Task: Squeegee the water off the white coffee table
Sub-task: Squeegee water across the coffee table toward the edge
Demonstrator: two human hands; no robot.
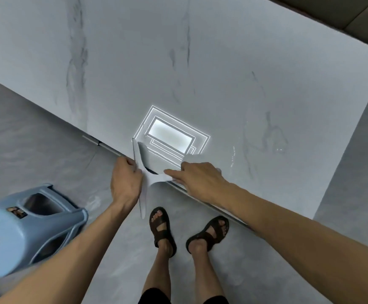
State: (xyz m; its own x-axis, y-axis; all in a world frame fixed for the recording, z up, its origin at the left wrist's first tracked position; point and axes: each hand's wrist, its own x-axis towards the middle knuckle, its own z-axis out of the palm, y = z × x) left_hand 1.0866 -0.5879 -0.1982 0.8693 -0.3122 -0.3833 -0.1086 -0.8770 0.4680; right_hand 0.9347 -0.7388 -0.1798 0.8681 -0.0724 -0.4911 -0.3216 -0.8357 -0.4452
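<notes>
White squeegee [143, 172] is held at the near edge of the bench [222, 73], blade partly overhanging; left hand [125, 183] is clamped on it, right hand [197, 178] is pressed onto its other end, fingers extended. Water beads [232, 159] are left well to the right. If blade tilt isn't kept flat, streaks are likely, and runoff onto the floor [47, 132] near the sandalled feet [188, 231] could cause a slip

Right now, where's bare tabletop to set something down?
Most of the white coffee table is bare. Crowded only at the near edge: left hand, right hand and squeegee. Water beads sit right of them.
</notes>
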